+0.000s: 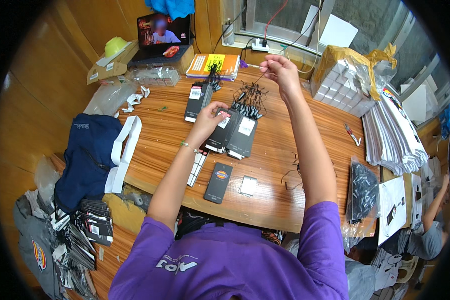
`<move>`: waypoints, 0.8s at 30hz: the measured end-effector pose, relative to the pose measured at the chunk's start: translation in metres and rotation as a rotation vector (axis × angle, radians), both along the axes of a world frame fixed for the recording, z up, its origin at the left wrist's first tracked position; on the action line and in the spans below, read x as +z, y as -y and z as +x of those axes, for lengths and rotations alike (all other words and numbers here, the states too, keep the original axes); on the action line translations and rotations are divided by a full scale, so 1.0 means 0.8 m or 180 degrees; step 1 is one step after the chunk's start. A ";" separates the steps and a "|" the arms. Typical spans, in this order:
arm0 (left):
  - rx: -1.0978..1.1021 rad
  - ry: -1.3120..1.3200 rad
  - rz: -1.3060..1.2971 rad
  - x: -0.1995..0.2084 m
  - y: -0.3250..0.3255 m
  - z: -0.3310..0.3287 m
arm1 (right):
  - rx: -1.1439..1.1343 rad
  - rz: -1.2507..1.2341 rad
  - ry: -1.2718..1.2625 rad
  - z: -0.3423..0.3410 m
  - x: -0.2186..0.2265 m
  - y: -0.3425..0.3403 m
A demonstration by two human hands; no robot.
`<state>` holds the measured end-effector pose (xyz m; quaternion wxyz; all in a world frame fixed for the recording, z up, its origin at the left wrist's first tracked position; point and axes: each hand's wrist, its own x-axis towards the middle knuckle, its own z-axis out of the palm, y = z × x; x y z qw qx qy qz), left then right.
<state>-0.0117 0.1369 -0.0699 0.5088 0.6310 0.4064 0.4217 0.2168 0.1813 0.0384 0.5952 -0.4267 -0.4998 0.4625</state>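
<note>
My left hand (208, 121) is closed at the top end of a black hang tag (218, 135) on a stack, its thumb by a red-and-white sticker. A second stack of black hang tags (241, 136) touches it on the right. Raised over the far side of the table, my right hand (283, 75) pinches a thin black string (261, 77). Below that hand lies a tangled bunch of black strings (248, 100) with dark plastic ends. Another tag pile (197, 101) stands to the left. Nearer me are a single black tag (218, 183) and a small pale card (248, 185).
A wooden table (270, 160) carries a bag of black strings (362, 192), red-handled snips (352, 134), white folded garments (392, 132) and a wrapped block of small white boxes (342, 85). A laptop (164, 37) stands at the back left. Navy fabric (87, 155) hangs over the left edge.
</note>
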 end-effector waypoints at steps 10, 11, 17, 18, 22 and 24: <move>0.1001 -0.1933 0.1660 -0.001 0.007 0.024 | 0.0091 -0.0309 0.0769 -0.001 -0.051 -0.090; 0.0894 -0.1944 0.1939 0.000 0.009 0.026 | 0.0166 -0.0409 0.0688 -0.001 -0.062 -0.096; 0.0581 -0.2082 0.2072 -0.007 0.013 0.027 | 0.0070 -0.0862 0.0548 0.001 -0.129 -0.135; 0.0581 -0.2052 0.2022 -0.007 0.013 0.027 | 0.0029 -0.0672 0.0955 0.006 -0.140 -0.140; 0.0586 -0.1741 0.1832 -0.007 0.011 0.026 | -0.0412 0.0405 0.2608 0.025 -0.161 -0.129; 0.0630 -0.1558 0.1729 0.000 0.016 0.020 | -0.0439 0.0732 0.2807 0.025 -0.146 -0.101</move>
